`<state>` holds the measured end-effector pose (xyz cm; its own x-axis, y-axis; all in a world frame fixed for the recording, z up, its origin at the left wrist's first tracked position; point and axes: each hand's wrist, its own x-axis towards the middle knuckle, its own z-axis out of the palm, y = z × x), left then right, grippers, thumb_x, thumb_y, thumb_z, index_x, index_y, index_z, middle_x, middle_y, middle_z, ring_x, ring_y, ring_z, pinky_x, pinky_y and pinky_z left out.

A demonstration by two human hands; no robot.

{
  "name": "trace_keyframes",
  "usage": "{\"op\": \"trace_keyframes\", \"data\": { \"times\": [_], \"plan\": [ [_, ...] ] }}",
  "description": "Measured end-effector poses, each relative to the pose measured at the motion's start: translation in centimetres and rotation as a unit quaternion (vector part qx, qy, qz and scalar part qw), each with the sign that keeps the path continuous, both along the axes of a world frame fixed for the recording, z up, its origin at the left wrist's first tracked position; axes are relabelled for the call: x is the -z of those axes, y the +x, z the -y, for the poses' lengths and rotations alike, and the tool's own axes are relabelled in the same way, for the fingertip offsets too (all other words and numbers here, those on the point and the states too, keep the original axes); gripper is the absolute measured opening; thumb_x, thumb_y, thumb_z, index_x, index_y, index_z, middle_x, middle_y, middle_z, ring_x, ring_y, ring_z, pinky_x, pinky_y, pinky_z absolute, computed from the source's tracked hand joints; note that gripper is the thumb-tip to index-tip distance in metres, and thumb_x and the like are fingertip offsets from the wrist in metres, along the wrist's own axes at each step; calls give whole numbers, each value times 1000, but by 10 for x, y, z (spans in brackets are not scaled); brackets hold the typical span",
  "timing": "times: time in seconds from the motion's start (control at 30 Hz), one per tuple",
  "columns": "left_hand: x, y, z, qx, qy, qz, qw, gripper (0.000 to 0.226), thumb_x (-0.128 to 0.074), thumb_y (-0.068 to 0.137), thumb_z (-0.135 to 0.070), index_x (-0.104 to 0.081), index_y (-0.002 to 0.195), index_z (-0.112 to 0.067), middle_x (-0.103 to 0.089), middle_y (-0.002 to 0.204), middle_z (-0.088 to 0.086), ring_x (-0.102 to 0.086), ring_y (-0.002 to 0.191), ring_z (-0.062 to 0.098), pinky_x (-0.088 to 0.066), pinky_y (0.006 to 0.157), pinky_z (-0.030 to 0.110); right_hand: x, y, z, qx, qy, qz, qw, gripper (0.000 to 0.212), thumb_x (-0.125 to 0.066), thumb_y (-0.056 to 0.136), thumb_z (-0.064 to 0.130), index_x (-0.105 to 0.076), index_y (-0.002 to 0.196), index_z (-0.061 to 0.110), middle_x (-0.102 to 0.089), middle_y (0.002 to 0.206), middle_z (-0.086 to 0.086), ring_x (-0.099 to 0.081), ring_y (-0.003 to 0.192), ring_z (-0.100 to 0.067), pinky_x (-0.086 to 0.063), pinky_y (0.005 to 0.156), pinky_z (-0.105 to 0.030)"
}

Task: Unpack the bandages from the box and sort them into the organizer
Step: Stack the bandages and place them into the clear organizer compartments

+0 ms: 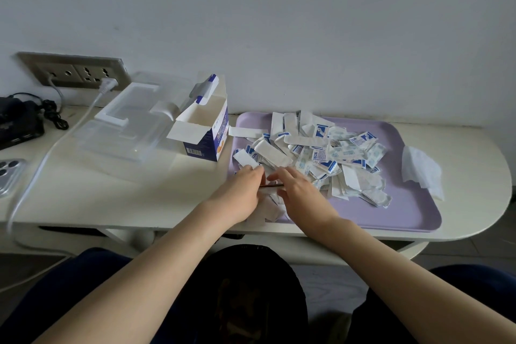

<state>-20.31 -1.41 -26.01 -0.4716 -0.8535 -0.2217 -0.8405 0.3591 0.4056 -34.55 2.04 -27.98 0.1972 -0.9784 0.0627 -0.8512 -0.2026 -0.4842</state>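
Note:
A heap of wrapped bandages, white and blue-printed, lies on a lilac tray. The blue and white bandage box stands open and upright just left of the tray. Left of the box sits the clear plastic organizer with its white-handled lid. My left hand and my right hand meet at the tray's near left corner. Both pinch a thin stack of bandages held edge-on between them. More white bandages lie under my hands.
A crumpled white tissue rests on the tray's right edge. A wall socket with a white cable, a black device and a phone occupy the table's left side. The table's front edge runs just below my wrists.

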Motion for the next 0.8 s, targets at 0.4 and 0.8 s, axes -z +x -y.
{"op": "trace_keyframes", "data": {
  "times": [0.4,0.8],
  "plan": [
    [0,-4,-8,46,-58,72,995,23,-40,95,-4,-42,118,-8,-41,117,9,-55,102,29,-36,68,33,-8,-1,-3,-63,-44,-157,985,52,-68,59,-16,-60,109,-3,-51,130,-17,-38,134,-31,-53,81,-26],
    [-23,9,-10,44,-174,119,976,33,-41,90,2,-40,121,-10,-56,113,8,-59,98,27,-35,67,29,-37,17,4,-77,-106,-246,960,25,-63,85,15,-52,106,9,-59,96,-4,-61,88,-21,-46,75,-29]
  ]
}}
